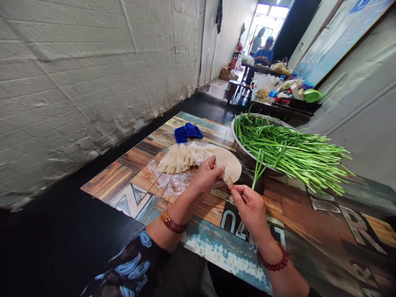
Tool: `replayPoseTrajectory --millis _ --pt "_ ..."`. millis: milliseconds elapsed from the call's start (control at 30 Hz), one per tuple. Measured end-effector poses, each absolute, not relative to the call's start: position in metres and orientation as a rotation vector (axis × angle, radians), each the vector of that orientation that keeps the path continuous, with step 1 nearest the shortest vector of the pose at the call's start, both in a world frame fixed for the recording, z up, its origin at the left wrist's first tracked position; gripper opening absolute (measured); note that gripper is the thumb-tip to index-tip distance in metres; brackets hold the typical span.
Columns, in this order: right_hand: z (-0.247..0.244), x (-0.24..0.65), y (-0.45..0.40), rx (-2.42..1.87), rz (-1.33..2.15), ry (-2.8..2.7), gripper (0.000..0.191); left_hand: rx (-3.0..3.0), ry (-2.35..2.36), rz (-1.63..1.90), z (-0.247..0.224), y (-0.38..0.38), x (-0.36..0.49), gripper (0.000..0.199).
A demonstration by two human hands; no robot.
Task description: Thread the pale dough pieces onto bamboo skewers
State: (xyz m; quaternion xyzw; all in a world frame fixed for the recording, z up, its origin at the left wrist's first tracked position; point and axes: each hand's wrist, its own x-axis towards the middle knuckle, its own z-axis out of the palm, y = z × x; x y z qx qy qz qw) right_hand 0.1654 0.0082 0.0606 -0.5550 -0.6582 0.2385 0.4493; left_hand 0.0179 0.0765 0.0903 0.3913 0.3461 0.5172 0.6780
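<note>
We sat at the near edge of the table (216, 247), our right hand (250, 208) nearer to that edge than our left. Its thumb and fingers pinched a stick (231, 180) where it met the sheet's lower rim. The sheet (234, 163), pale, thin and rounded, lay just beyond those fingertips, toward the far edge; the stick's visible end pointed up into it. Our left hand (206, 176) gripped the sheet's left side between thumb and fingers, so it was nearer to the face, and our right to the stick. Left of the sheet, other sheets (179, 158) lay on plastic (168, 189), their sticks (154, 185) slanting toward the near edge. To the right, a bowl (243, 153) held long greens (291, 152). Beyond the plastic, a blue cloth (188, 132) lay toward the far left corner.
</note>
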Motion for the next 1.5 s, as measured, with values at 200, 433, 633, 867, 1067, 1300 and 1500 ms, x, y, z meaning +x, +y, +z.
replayPoseTrajectory --millis 200,433,633,867,1067,1300,1500 --pt "0.062 0.164 0.008 -1.383 0.688 -1.57 0.027 0.876 0.757 1.169 0.09 0.076 0.018 0.036" --pt "0.063 0.164 0.009 -1.374 0.765 -1.515 0.029 0.867 0.739 1.17 0.092 0.075 0.019 0.034" --pt "0.067 0.162 0.007 -1.367 0.74 -1.529 0.027 0.82 0.759 1.195 0.091 0.076 0.018 0.038" --pt "0.065 0.162 0.008 -1.362 0.748 -1.53 0.027 0.791 0.783 1.22 0.089 0.08 0.016 0.031" --pt "0.064 0.162 0.007 -1.38 0.721 -1.557 0.027 0.805 0.799 1.257 0.086 0.081 0.017 0.029" --pt "0.062 0.16 0.009 -1.388 0.741 -1.539 0.029 0.849 0.79 1.224 0.081 0.082 0.019 0.037" --pt "0.063 0.158 0.008 -1.371 0.803 -1.483 0.032 0.942 0.851 1.209 0.076 0.085 0.018 0.034"
